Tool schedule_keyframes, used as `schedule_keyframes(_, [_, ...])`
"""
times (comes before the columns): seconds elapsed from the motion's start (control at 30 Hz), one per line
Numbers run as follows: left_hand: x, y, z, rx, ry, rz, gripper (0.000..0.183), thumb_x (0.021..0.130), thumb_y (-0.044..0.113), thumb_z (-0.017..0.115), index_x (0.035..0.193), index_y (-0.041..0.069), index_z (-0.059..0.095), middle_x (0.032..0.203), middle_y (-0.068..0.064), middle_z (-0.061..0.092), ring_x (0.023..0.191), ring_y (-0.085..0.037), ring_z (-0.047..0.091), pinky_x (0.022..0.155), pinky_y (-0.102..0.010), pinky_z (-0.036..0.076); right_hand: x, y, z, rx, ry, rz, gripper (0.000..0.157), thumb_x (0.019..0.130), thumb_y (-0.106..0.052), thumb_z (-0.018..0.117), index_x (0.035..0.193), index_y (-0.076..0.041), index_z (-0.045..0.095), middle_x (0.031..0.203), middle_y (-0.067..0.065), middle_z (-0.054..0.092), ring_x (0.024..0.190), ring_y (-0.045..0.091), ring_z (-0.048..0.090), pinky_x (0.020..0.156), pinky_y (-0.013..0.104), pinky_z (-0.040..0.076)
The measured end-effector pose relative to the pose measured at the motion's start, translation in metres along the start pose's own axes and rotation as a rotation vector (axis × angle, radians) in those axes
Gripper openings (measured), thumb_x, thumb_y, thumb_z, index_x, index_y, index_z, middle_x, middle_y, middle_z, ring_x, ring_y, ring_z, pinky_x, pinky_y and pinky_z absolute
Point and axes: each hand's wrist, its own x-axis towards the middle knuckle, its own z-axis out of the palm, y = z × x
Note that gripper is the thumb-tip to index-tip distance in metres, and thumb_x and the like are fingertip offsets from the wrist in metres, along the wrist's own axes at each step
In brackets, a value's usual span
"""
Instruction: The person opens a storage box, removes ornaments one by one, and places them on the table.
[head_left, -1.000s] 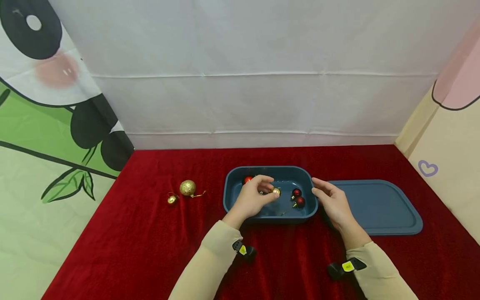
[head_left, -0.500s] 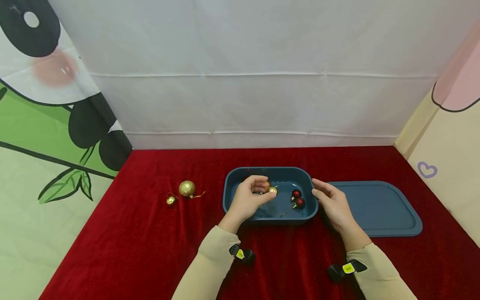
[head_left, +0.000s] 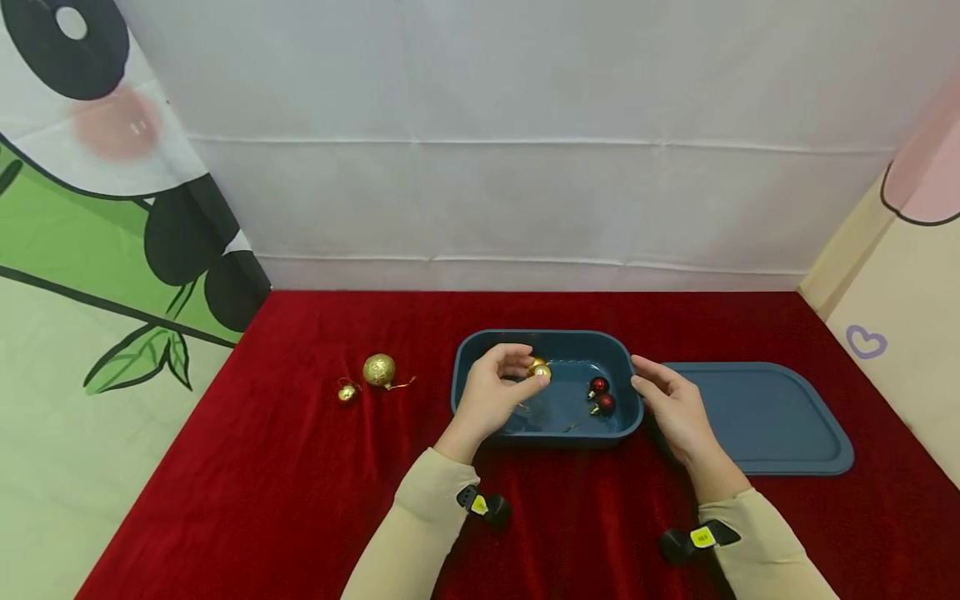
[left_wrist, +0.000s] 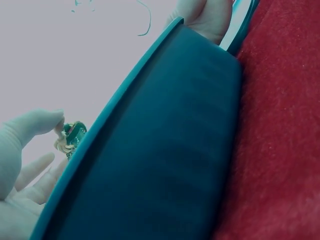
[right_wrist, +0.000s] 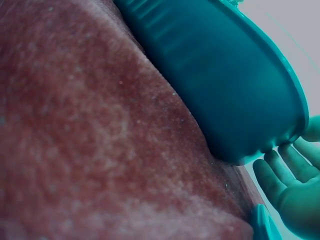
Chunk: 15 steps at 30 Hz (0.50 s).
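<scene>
My left hand (head_left: 483, 396) is over the left half of a blue plastic box (head_left: 570, 440), pinching a gold Christmas bauble (head_left: 542, 373) between thumb and fingers. More gold shows just behind that bauble. In the left wrist view, the bauble (left_wrist: 74, 134) appears at the thumb tip, beyond the box's rim. At the box's right end, my right hand (head_left: 675, 412) rests its fingertips and thumb against the rim; the right wrist view has the fingers (right_wrist: 280, 172) along the outer wall. Inside the box lie two dark red baubles (head_left: 602, 404). The left hand hides part of the box's inside.
On the red cloth (head_left: 300, 500) to the left lie a large glittery gold bauble (head_left: 379, 370) and a small gold bauble (head_left: 347, 392). A flat blue lid (head_left: 757, 417) lies right of the box, behind the right hand. A white backdrop (head_left: 480, 200) rises at the rear.
My left hand has shifted slightly left inside the box with the gold bauble. A bright red bauble seen by its fingers a second ago is now hidden. The right hand stays at the rim.
</scene>
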Motion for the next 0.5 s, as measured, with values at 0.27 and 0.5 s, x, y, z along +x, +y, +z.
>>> schedule_keyframes(0.27, [-0.001,0.003,-0.007,-0.014,0.050,0.017,0.044,0.080,0.015,0.076,0.119,0.004,0.059,0.111,-0.012,0.065,0.096,-0.024,0.061,0.081,-0.030,0.052,0.000,0.001,0.000,-0.015,0.009,0.001,0.051,0.095,-0.026,0.056,0.139,-0.003,0.045,0.113,-0.014,0.057,0.097,-0.008,0.055,0.079,0.012,0.049])
schedule_keyframes(0.5, [-0.001,-0.001,-0.011,-0.023,0.082,0.026,0.041,0.080,0.016,0.076,0.117,0.006,0.060,0.109,-0.012,0.064,0.097,-0.024,0.059,0.084,-0.030,0.050,0.000,0.000,0.002,-0.020,0.014,-0.002,0.051,0.095,-0.026,0.056,0.139,-0.003,0.045,0.114,-0.014,0.056,0.098,-0.008,0.055,0.078,0.011,0.049])
